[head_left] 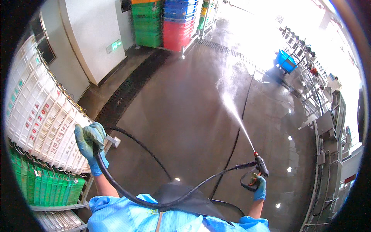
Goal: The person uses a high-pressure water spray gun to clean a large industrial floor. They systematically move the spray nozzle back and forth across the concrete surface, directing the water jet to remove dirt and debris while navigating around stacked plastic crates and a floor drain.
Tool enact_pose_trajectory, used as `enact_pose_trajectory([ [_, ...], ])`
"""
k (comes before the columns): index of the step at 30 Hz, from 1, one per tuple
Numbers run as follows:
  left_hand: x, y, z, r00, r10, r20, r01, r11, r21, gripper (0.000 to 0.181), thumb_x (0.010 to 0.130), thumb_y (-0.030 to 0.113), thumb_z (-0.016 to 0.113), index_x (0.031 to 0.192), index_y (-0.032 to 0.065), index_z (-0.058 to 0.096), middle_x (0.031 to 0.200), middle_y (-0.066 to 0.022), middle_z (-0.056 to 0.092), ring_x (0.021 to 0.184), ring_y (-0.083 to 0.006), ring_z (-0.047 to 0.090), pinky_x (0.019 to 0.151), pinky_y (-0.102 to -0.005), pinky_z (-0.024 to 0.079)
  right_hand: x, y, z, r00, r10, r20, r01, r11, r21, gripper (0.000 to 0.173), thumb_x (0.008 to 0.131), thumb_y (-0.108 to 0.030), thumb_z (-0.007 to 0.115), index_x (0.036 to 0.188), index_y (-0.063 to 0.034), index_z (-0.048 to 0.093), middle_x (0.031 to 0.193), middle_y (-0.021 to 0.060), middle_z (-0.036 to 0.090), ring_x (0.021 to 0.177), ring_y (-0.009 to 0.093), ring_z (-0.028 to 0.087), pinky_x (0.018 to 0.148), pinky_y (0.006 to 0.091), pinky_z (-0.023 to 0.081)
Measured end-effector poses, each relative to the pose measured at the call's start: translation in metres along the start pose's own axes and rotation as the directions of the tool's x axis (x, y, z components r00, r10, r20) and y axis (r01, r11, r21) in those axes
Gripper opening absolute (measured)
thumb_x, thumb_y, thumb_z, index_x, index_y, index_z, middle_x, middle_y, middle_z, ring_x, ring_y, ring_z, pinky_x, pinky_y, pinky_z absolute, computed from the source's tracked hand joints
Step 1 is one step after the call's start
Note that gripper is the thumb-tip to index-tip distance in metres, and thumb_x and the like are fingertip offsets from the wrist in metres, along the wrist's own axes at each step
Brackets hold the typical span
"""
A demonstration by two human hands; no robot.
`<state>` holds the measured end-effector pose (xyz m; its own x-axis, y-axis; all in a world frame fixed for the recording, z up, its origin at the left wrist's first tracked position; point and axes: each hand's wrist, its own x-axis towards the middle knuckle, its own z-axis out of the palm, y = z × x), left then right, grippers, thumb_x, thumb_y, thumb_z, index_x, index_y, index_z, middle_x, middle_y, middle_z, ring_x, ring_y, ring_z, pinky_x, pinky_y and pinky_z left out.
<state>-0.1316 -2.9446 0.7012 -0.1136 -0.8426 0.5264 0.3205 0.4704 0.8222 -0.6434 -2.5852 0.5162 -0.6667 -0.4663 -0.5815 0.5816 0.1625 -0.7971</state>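
Observation:
My left hand (92,145), in a green and blue glove, is raised beside the stacked white crates and grips a thick black hose (130,197). From there the hose sags across my front and runs to a black pressure-washer spray gun (261,166) with a red nozzle tip. My right hand (260,187), in a blue glove, is closed round the gun's handle, at the right. A narrow water jet (236,111) leaves the nozzle, widens into mist and points at the wet floor (179,116) ahead.
White crates (43,107) and green crates (49,182) stand on a rack at the left. Green crates (146,26) and red crates (176,33) are stacked ahead. A blue tub (286,61) sits near metal equipment (329,127) at the right. Floor grates and trailing hose (145,148) cross the floor.

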Motion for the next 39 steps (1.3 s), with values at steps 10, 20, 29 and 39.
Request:
enact_pose_trajectory([
  [10, -0.001, 0.022, -0.053, 0.993, 0.09, -0.079, -0.088, 0.996, 0.025, 0.067, 0.095, 0.042, 0.016, 0.041, 0.0095, 0.039, 0.037, -0.0051, 0.035, 0.041, -0.0166, 0.031, 0.046, -0.0276, 0.03, 0.019, -0.002, 0.081, 0.992, 0.051, 0.112, -0.039, 0.993, -0.108, 0.034, 0.074, -0.023, 0.054, 0.099, -0.001, 0.062, 0.072, 0.0079, 0.061, 0.064, 0.019, 0.057, 0.06, 0.0309, 0.048],
  [20, -0.034, 0.052, -0.091, 0.973, 0.129, -0.192, -0.117, 0.99, 0.077, 0.07, 0.095, 0.041, 0.014, 0.04, 0.0091, 0.041, 0.035, -0.0065, 0.04, 0.039, -0.0174, 0.032, 0.046, -0.0262, 0.032, 0.123, 0.03, 0.113, 0.935, 0.254, 0.247, -0.198, 0.953, -0.229, 0.034, 0.074, -0.021, 0.051, 0.098, 0.0001, 0.063, 0.077, 0.0112, 0.062, 0.067, 0.022, 0.058, 0.064, 0.035, 0.049],
  [29, -0.108, 0.089, -0.124, 0.92, 0.063, -0.387, -0.003, 0.988, 0.154, 0.07, 0.093, 0.048, 0.019, 0.043, 0.0056, 0.045, 0.034, -0.006, 0.04, 0.033, -0.0162, 0.031, 0.04, -0.0249, 0.028, 0.103, 0.043, 0.236, 0.854, 0.31, 0.418, -0.092, 0.88, -0.465, 0.025, 0.075, -0.013, 0.053, 0.091, 0.0028, 0.063, 0.073, 0.0135, 0.061, 0.061, 0.023, 0.058, 0.057, 0.0326, 0.05],
  [39, -0.187, 0.097, -0.17, 0.785, -0.013, -0.619, 0.099, 0.99, 0.105, 0.064, 0.092, 0.052, 0.025, 0.049, 0.0087, 0.043, 0.037, -0.0086, 0.041, 0.029, -0.0151, 0.031, 0.033, -0.0244, 0.026, 0.059, 0.074, 0.312, 0.767, 0.258, 0.587, 0.29, 0.678, -0.676, 0.011, 0.072, -0.003, 0.059, 0.078, 0.006, 0.059, 0.066, 0.0128, 0.06, 0.054, 0.024, 0.06, 0.05, 0.0345, 0.05],
])
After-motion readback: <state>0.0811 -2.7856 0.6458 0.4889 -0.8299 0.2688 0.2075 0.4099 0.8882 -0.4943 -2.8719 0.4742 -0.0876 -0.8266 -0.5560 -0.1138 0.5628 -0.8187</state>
